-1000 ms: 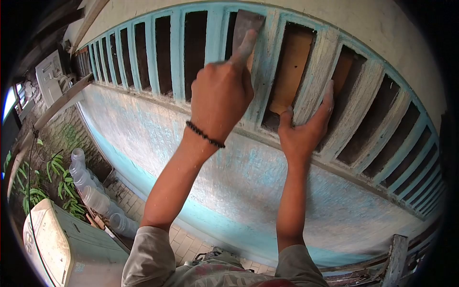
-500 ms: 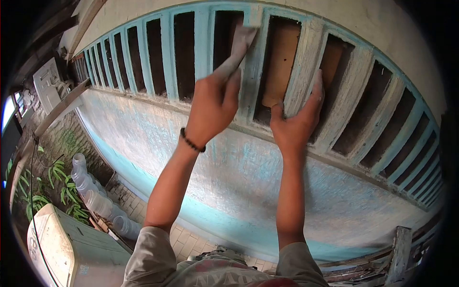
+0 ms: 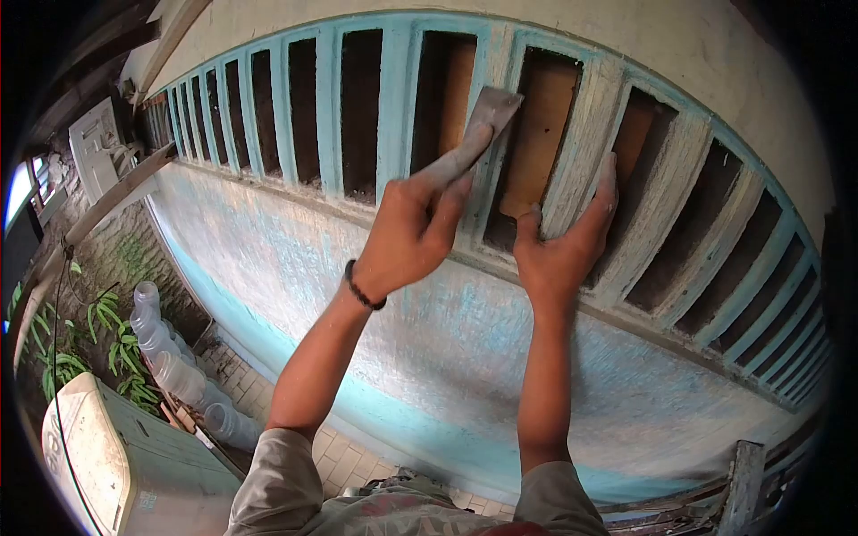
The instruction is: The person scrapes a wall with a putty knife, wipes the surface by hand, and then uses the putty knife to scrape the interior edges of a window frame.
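A scraper [image 3: 497,107] with a flat metal blade is gripped in my left hand [image 3: 413,221], its blade against a slat [image 3: 490,165] of the turquoise slatted frame [image 3: 399,103]. A dark beaded band circles that wrist. My right hand [image 3: 565,252] grasps a worn slat [image 3: 572,143] to the right, thumb on one side and fingers on the other. Paint on this slat and those near it is worn to a pale, bare surface. Behind the openings shows a brown panel [image 3: 539,125].
Below the slats runs a patchy blue-white wall [image 3: 429,313]. At the lower left are a large pale bin [image 3: 170,473], stacked clear plastic containers [image 3: 179,375] and green plants [image 3: 103,322]. A wooden post [image 3: 742,487] stands at the lower right.
The scraper and my left hand have moved lower and to the right in view. The whole scene has shifted slightly, while my right hand keeps its hold on the slat.
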`<state>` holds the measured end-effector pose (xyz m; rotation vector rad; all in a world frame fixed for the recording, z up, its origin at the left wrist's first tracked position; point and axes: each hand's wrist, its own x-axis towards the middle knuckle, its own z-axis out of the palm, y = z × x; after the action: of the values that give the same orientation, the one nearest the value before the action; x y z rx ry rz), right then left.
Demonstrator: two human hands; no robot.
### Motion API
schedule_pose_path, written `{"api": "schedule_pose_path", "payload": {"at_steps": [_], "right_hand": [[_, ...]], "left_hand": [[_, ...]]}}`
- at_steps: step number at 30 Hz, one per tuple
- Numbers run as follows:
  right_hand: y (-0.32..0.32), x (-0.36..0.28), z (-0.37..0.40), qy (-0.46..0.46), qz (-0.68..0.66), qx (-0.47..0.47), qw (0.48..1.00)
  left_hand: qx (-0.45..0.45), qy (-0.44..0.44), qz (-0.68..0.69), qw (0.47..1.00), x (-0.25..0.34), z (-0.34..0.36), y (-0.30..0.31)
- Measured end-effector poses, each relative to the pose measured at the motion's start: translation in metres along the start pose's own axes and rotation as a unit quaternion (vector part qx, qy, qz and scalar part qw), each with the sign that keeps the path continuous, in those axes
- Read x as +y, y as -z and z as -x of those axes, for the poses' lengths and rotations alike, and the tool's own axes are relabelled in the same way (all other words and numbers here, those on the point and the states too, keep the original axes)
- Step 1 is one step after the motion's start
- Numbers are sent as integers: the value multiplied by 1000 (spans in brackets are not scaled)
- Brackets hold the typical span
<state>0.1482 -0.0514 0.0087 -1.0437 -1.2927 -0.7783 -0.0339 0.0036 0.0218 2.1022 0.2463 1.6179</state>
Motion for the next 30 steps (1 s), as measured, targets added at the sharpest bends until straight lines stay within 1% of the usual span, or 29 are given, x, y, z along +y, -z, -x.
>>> {"api": "schedule_pose_path", "payload": {"at_steps": [1, 4, 6, 8, 11, 15, 17, 19, 22, 24, 27, 30], "right_hand": [[0, 0, 0, -8, -1, -3, 1000], [1, -3, 2, -35, -8, -10, 999], [3, -7, 0, -48, -20, -15, 999], [3, -4, 0, -31, -9, -10, 999], [-1, -2, 1, -16, -4, 6, 1000], [1, -3, 0, -12, 4, -8, 1000], [1, -2, 0, -10, 0, -10, 1000], [2, -1, 1, -10, -2, -9, 1000], [0, -2, 0, -20, -9, 0, 1000], [0, -4, 0, -33, -21, -1, 999], [-1, -2, 0, 0, 2, 4, 1000], [-1, -1, 0, 3, 12, 5, 1000]], "left_hand": [[2, -2, 19, 1000, 3, -8, 1], [-30, 35, 126, 991, 12, -27, 14], [-49, 49, 138, 988, 12, -18, 18], [-71, 78, 152, 983, 5, -1, 21], [-96, 74, 184, 975, -2, -2, 29], [-77, 5, 137, 988, 5, -40, 28], [-80, 8, 129, 988, 4, -39, 28], [-80, 16, 120, 989, -1, -24, 27], [-113, 36, 152, 981, -13, -5, 30], [-114, 33, 135, 984, -15, -12, 36], [-111, 20, 125, 986, -6, -35, 42], [-102, 2, 129, 986, -3, -41, 40]]}}
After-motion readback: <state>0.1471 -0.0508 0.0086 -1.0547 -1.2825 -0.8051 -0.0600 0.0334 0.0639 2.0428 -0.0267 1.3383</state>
